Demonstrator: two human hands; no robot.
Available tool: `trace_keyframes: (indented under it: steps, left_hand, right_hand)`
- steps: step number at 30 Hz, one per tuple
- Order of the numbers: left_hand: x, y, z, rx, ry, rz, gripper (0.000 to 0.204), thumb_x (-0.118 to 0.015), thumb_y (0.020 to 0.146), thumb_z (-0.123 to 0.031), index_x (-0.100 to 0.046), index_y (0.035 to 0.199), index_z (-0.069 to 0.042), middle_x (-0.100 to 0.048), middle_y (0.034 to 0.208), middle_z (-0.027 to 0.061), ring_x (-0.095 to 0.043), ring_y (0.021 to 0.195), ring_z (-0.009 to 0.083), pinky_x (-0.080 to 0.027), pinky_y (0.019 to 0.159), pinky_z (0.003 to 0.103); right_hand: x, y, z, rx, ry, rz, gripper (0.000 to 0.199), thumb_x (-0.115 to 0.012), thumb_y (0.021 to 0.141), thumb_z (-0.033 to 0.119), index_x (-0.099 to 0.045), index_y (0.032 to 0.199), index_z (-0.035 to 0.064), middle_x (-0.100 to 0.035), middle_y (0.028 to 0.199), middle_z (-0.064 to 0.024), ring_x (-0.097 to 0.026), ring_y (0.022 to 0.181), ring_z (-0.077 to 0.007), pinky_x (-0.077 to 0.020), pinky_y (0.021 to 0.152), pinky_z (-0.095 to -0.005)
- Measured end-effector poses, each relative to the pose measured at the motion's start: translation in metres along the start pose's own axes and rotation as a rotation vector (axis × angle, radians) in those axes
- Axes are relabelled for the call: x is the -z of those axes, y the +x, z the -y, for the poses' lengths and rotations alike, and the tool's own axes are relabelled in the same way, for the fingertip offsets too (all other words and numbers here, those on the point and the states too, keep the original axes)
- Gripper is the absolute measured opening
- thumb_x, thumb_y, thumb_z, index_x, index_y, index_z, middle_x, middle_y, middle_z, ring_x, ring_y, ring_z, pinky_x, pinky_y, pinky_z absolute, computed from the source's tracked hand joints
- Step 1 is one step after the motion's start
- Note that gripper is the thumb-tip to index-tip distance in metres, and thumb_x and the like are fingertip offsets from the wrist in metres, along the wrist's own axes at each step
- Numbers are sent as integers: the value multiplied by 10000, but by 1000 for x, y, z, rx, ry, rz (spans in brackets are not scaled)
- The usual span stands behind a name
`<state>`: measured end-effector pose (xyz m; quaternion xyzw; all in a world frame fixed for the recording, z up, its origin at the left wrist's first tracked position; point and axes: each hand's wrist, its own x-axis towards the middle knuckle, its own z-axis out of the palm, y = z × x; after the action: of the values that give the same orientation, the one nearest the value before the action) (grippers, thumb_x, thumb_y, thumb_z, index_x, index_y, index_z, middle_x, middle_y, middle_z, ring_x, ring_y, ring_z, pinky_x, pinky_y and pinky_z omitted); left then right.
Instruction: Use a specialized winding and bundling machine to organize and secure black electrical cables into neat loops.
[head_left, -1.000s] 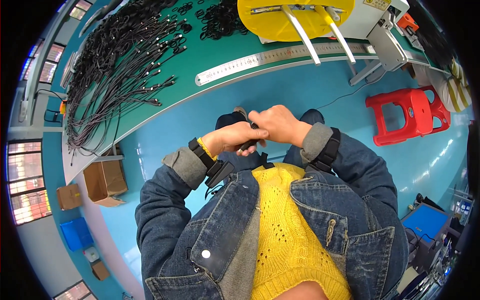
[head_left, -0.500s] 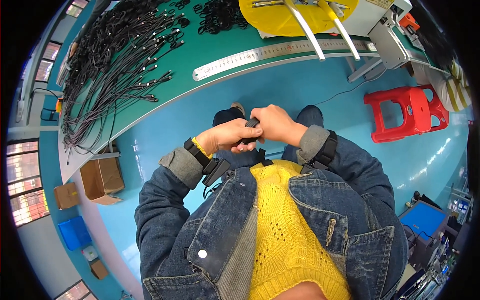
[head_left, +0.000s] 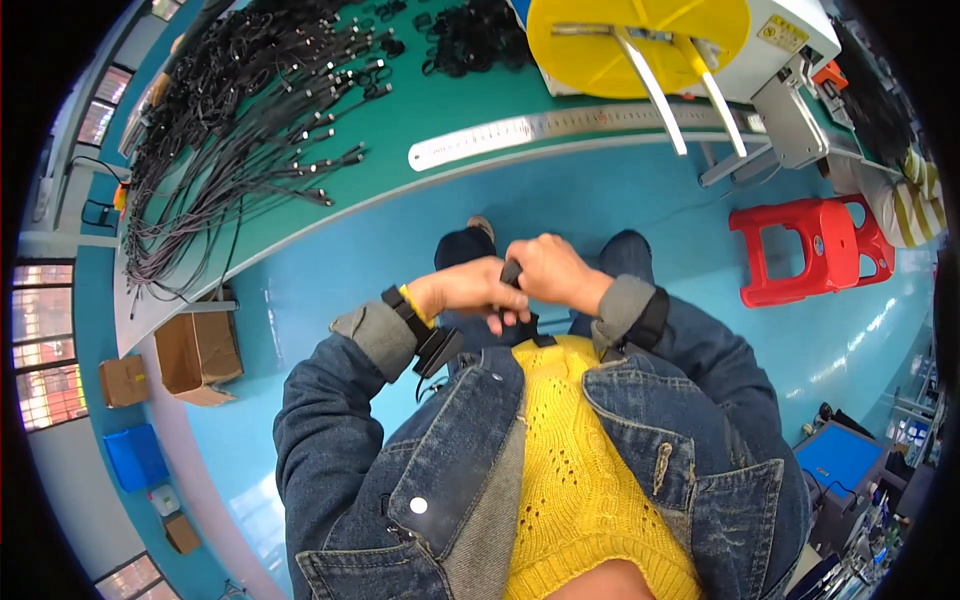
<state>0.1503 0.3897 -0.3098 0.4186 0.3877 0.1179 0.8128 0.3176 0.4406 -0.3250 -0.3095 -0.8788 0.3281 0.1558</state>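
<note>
Black and small, a flat plastic piece (head_left: 511, 272) was pinched between both hands in front of the chest, above the lap. The left hand (head_left: 470, 292) was closed around its lower part, and the right hand (head_left: 550, 272) was curled over its top end; what hung below the fingers was hidden. It seemed that a small fastening or bending step was being done on this piece, so a firm, steady pinch was probably needed next. Many black thin cables (head_left: 230, 110) were spread on the green workbench (head_left: 440, 110), well apart from the hands, near a long steel ruler (head_left: 560, 125).
</note>
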Motion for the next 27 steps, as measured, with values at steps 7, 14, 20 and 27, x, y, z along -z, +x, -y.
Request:
trace_keyframes:
  steps: [7,14,20,27]
  left_hand:
    - [1,-49,-28,-50,-260,29,245,-590,864,-161,-556,1034,11,-630,969,113,-607,839,148,-545,623,277]
    - [-6,-62,-9,-272,161,-544,222,-593,859,-171,-587,971,21,-652,896,111,-605,669,153,-521,584,266]
    - [-7,-81,-13,-111,699,-677,214,-602,843,-160,-578,958,19,-623,785,53,-583,614,151,-487,512,248]
    - [-10,-104,-11,-234,-151,-484,169,-640,776,-80,-579,916,-10,-598,734,43,-546,568,107,-451,443,222]
  right_hand:
    - [24,24,49,-25,-2,77,121,-520,672,87,-592,656,-10,-585,643,-246,-596,634,-401,-473,580,-478]
    - [16,33,64,24,-145,38,124,-554,699,131,-593,690,14,-601,648,-215,-611,627,-369,-477,565,-453]
    - [26,50,79,220,-270,102,144,-592,685,164,-594,718,24,-614,649,-184,-622,614,-338,-484,548,-427]
    - [33,94,119,507,-344,313,139,-588,657,138,-608,696,7,-617,649,-174,-622,614,-338,-482,547,-428]
